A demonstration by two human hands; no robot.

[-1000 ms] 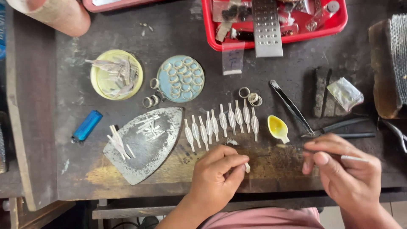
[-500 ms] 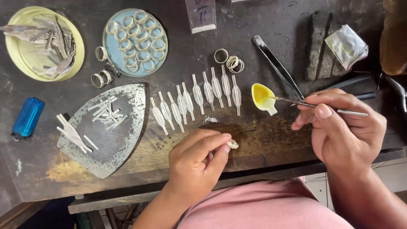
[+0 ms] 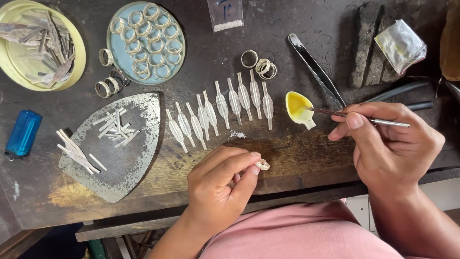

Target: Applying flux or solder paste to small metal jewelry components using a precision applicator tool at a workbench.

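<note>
Right hand moved brush tip into yellow dish since a second ago, fingers pinching it; loading up, I'd guess. Left hand fingers still pinch small ring, lower centre.

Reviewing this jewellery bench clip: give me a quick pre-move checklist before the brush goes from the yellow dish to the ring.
1. Ring pinched at left hand fingertips: ok.
2. Brush gripped in right hand: ok.
3. Brush tip in yellow dish: ok; whether it is loaded, cannot tell.
4. Bench between dish and ring bare except a small white powder pile to the side: ok.
5. Row of flat leaf-shaped pieces lies apart from both hands: ok.
6. Ring seam facing the brush: cannot tell.
</note>
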